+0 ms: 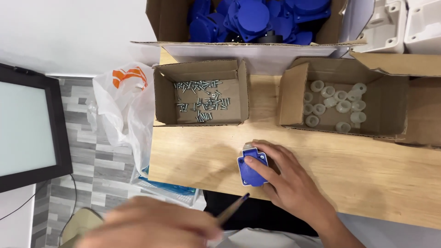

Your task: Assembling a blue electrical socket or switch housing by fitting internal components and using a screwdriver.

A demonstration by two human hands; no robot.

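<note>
Your right hand point(287, 181) lies on the wooden desk point(367, 183) and presses on a small blue square part point(252, 170) with rounded corners. The fingers curl over its right side and one fingertip sits on its top face, so the hand is closed on the part and holds it flat against the desk. A pale piece shows just behind the part, at its upper edge, but it is too small to tell what it is.

Your left hand point(147, 227) is low in the view, off the front edge of the desk, and it is blurred. It is closed around a thin tool point(232, 209) with a dark tip. The tip points up and to the right, toward the blue part, and it is near the part but not touching it. So the part lies between your two hands, under the right one and just beyond the tool.

Behind the part, well apart from it, stands an open cardboard box of small metal screws point(202, 101). To the right of this one, another cardboard box holds whitish round rings point(337, 104). Farther back, a bigger box is full of blue parts point(257, 18). A white plastic bag point(124, 105) hangs at the left side of the desk.
</note>
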